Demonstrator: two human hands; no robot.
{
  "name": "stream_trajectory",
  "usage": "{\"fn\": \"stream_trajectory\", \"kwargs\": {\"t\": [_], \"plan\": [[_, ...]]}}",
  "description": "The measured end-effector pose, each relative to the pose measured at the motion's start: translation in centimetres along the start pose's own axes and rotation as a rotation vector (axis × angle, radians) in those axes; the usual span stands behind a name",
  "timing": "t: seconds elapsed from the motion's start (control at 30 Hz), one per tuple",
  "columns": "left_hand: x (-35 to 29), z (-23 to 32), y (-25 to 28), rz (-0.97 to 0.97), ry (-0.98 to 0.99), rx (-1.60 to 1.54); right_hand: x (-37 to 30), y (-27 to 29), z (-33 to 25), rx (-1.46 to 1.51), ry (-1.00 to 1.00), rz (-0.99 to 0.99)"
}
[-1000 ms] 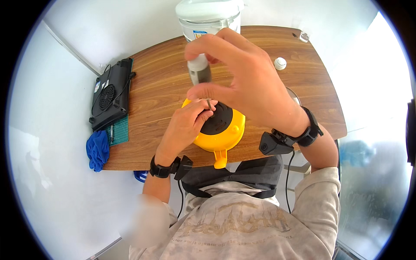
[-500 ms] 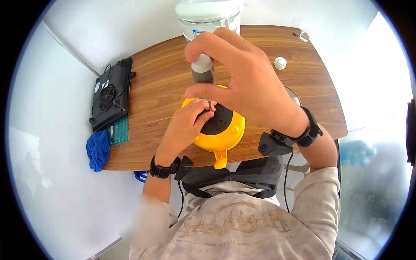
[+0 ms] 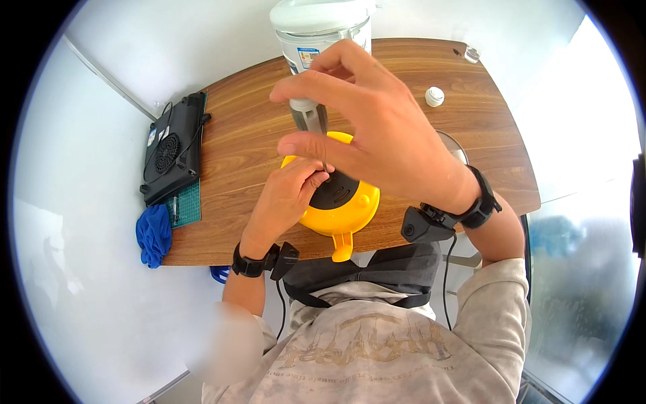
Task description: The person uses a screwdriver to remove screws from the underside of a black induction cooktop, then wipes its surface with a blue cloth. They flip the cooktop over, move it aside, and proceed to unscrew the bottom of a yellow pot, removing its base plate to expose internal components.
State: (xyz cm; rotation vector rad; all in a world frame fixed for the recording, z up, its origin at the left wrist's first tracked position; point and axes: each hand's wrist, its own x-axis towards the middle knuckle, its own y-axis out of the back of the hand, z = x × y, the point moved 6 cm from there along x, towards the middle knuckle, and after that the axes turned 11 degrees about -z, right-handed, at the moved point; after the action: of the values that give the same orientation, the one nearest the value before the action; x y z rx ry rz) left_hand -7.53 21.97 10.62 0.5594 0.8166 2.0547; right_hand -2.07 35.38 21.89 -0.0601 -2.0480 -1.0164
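Housing: yellow; base disc black. Screwdriver: grey and whitish. Worktop: brown, darker wood-grain streaks. Cutting mat: green, fine grid. Cloth: plain blue. Fan-vented appliance: black. T-shirt: beige, brown print. Trousers: dark grey.

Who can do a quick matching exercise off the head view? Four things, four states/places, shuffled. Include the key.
Things
1. Screwdriver
2. Yellow housing
3. Cloth
4. Appliance

States or places
A. Blue and crumpled, at the table's left front corner
B. Grey handle with a pale top, its shaft at the left hand
C. Black with a round grille, by the table's left edge
D. Round, with a black disc in its middle

Pairs: 1-B, 2-D, 3-A, 4-C
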Motion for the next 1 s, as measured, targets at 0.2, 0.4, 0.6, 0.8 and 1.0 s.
{"fn": "stream_trajectory", "kwargs": {"t": [0.2, 0.4, 0.6, 0.8, 1.0], "plan": [[-0.1, -0.3, 0.0, -0.021, 0.062, 0.008, -0.1, 0.2, 0.2, 0.068, -0.083, 0.021], [-0.2, -0.5, -0.1, -0.040, 0.078, 0.079, 0.0, 0.1, 0.2, 0.150, -0.068, -0.013], [-0.1, -0.1, 0.0, -0.004, 0.027, -0.013, 0.1, 0.3, 0.1, 0.100, -0.009, -0.034], [0.0, -0.2, 0.0, -0.027, 0.075, -0.008, 0.0, -0.1, 1.0, 0.219, -0.137, -0.038], [0.0, -0.3, 0.0, 0.011, 0.005, -0.023, 0.1, -0.1, 0.8, 0.116, -0.098, -0.056]]}}
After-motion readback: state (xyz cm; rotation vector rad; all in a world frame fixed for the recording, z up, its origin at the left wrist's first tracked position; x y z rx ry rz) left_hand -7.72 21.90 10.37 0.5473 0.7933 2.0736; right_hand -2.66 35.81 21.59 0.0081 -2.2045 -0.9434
